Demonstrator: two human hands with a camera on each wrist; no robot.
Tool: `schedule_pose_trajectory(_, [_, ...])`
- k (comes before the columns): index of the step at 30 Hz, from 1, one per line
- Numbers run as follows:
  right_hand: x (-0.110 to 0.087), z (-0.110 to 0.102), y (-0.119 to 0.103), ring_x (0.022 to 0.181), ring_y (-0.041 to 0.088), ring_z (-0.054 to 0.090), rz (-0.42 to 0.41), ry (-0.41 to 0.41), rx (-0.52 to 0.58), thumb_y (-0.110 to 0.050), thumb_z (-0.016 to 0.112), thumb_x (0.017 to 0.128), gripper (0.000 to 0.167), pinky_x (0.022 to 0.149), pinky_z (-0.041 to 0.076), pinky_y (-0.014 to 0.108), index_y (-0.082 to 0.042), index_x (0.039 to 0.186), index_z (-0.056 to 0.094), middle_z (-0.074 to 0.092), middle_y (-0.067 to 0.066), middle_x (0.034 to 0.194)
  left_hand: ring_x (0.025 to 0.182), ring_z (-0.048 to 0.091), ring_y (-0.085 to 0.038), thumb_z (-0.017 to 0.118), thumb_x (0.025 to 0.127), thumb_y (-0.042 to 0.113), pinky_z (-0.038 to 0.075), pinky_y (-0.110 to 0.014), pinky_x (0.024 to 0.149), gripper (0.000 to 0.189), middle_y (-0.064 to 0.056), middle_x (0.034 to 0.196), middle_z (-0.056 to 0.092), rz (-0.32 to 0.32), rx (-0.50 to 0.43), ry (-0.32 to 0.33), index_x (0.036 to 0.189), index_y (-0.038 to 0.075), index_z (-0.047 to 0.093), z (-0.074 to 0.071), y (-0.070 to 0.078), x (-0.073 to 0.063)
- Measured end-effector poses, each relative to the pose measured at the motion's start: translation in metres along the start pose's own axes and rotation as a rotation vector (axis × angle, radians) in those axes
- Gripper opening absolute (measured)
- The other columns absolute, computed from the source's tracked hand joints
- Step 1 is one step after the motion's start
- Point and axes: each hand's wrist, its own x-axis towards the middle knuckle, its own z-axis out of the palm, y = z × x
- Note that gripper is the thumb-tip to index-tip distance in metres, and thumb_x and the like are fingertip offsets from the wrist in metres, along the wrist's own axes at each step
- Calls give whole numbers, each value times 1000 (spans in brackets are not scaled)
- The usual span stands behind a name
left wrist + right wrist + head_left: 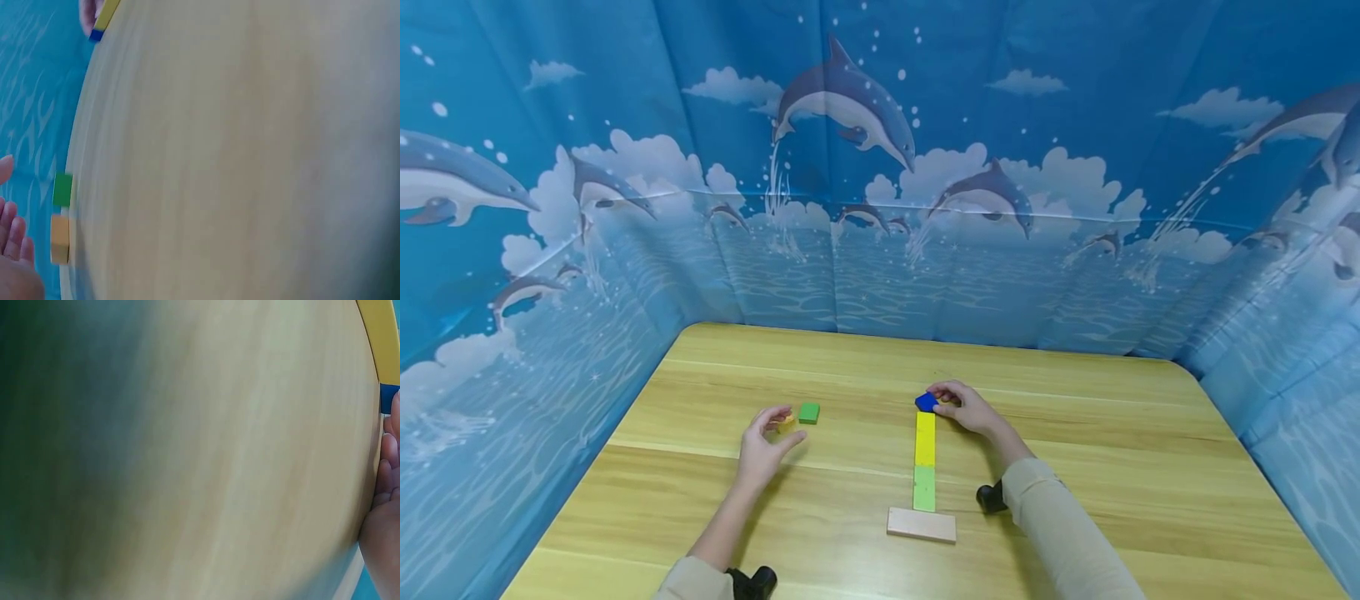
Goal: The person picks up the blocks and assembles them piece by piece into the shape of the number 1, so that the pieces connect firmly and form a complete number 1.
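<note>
My right hand [966,410] pinches a blue block [926,402] between thumb and fingers. This block lies at the far end of a yellow block [926,439], and a light green block [924,488] continues that row toward me. A pale wooden plank [921,525] lies crosswise at the near end. To the left, my left hand [763,446] hovers with thumb and fingers spread around an orange-yellow block [786,423], partly hidden by the fingers. In the left wrist view, the orange block [59,239] stands apart from the hand. Beside it is a green block [808,413].
The blocks lie on a wood-grain table [1075,417] with rounded far corners. A blue curtain [880,275] printed with dolphins surrounds its back and sides. Black wrist devices [991,498] sit at both sleeves.
</note>
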Motion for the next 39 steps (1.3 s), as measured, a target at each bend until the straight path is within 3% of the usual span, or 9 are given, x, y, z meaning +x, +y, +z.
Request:
schedule_pose_trajectory(5, [2, 1, 6, 95, 27, 47, -2, 6, -3, -6, 56, 90, 29, 84, 40, 35, 3, 117, 54, 54, 18, 109, 102, 49, -35, 78, 68, 5, 37, -47, 92, 52, -23, 109, 56, 24, 27, 95, 114, -7, 55, -9, -6, 2])
schedule_pose_trajectory(8, [2, 1, 7, 95, 28, 47, -14, 6, 2, -7, 56, 90, 29, 84, 40, 37, 5, 117, 54, 54, 19, 109, 106, 47, -35, 77, 68, 4, 35, -47, 95, 54, -23, 112, 54, 9, 41, 111, 116, -8, 53, -14, -9, 2])
schedule_pose_trajectory(19, [2, 1, 5, 95, 27, 47, 11, 6, -3, -4, 56, 90, 28, 85, 39, 38, 3, 117, 54, 54, 16, 109, 110, 46, -36, 77, 69, 3, 34, -47, 100, 57, -22, 115, 51, -57, 65, 99, 118, -7, 50, -22, -20, 1])
schedule_pose_trajectory(33, [2, 0, 4, 96, 28, 47, -9, 2, -3, -5, 56, 90, 28, 85, 39, 40, 4, 117, 54, 53, 18, 108, 105, 49, -32, 76, 70, 6, 38, -44, 96, 54, -20, 110, 54, -75, 167, 86, 116, -7, 52, -14, -24, 4])
schedule_pose_trajectory(39, [1, 1, 5, 96, 26, 47, 3, 3, -1, -6, 56, 90, 28, 85, 39, 38, 3, 117, 55, 54, 15, 108, 102, 50, -35, 76, 71, 6, 40, -47, 93, 49, -21, 107, 56, -55, 222, 88, 113, -8, 55, -12, -23, 4])
